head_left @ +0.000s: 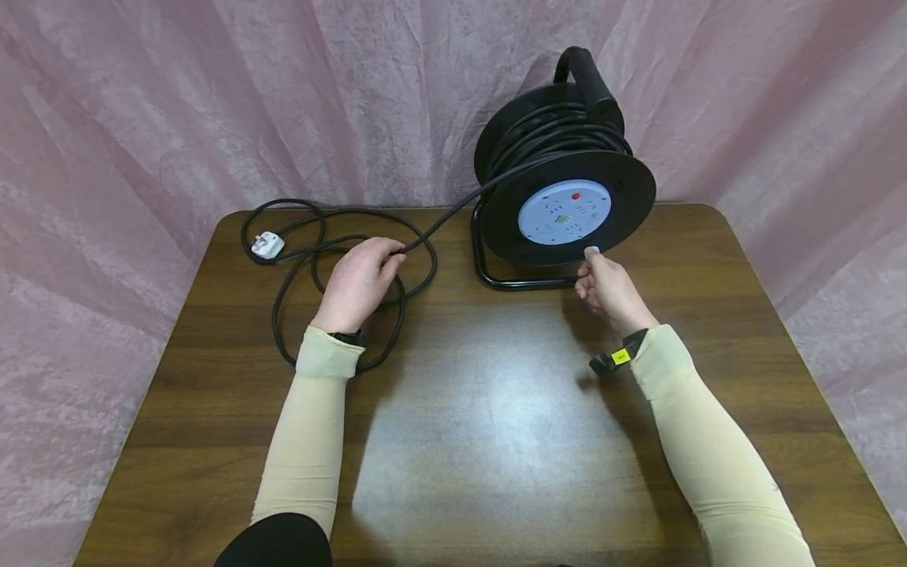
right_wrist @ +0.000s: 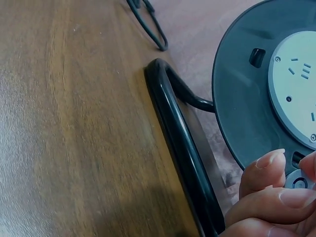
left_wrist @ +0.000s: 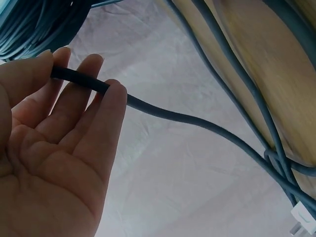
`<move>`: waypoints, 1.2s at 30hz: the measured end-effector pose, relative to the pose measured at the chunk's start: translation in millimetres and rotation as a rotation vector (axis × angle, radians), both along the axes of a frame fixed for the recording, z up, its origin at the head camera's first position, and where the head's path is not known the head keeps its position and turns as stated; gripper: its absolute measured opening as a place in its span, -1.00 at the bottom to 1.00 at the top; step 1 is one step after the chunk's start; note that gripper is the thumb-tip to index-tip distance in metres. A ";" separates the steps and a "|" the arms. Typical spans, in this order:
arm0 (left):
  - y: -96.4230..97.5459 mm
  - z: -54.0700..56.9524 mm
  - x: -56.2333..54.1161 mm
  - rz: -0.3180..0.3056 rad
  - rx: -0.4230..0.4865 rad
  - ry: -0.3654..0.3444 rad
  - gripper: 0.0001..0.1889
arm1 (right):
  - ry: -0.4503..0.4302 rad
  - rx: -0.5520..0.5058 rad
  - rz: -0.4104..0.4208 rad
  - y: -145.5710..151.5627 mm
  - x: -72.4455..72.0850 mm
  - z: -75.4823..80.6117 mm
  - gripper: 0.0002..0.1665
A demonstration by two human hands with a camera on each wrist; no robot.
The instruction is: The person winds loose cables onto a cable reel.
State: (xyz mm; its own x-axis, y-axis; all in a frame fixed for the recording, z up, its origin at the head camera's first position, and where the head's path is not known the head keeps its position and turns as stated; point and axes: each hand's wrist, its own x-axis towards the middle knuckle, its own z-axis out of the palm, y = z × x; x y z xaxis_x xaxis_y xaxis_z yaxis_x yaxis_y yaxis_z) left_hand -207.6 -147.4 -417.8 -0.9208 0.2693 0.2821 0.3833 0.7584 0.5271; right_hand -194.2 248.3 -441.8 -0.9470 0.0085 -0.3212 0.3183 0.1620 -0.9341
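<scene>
A black cable reel (head_left: 634, 197) stands upright on its tubular frame (right_wrist: 173, 133), with a pale socket panel (head_left: 564, 213) on its front face. My left hand (head_left: 357, 283) holds the black cable (left_wrist: 163, 112) between thumb and fingers; from there the cable runs up to the wound coils (head_left: 546, 138). At the lower rim of the reel, my right hand (head_left: 612, 291) pinches a small grey winding knob (right_wrist: 299, 180) with thumb and forefinger. Part of the knob is hidden behind the fingers.
Loose loops of cable (head_left: 279, 303) lie on the left of the wooden table (head_left: 496, 441), ending in a white plug (head_left: 268, 245). The reel's carrying handle (head_left: 594, 83) rises at the top. A pink curtain (head_left: 340, 102) hangs behind the table's far edge.
</scene>
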 end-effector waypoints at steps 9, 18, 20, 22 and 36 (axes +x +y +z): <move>3.0 1.3 0.8 -0.015 0.006 -0.051 -0.73 | -0.017 -0.051 0.006 -4.7 -3.2 -2.9 -0.37; 5.1 3.1 0.9 -0.032 0.010 -0.035 -0.72 | -0.035 -0.052 0.029 -8.0 -2.4 -5.4 -0.36; 5.8 3.6 1.9 -0.039 0.019 -0.042 -0.71 | -0.041 -0.048 0.028 -9.4 -2.3 -5.7 -0.36; 6.7 3.8 2.6 -0.045 0.024 -0.045 -0.70 | -0.044 -0.048 0.028 -11.0 -2.7 -6.6 -0.39; 11.0 3.4 3.7 -0.028 0.005 -0.023 -0.66 | -0.084 -0.055 0.044 -21.2 -2.0 -10.6 -0.42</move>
State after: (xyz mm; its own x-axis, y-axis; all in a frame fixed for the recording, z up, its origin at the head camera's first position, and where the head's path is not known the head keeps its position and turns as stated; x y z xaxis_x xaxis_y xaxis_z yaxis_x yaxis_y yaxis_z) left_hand -203.9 -136.4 -414.4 -0.9190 0.2941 0.2624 0.3924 0.7447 0.5398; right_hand -196.2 227.1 -452.4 -0.9157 -0.0529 -0.3985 0.3897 0.1267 -0.9122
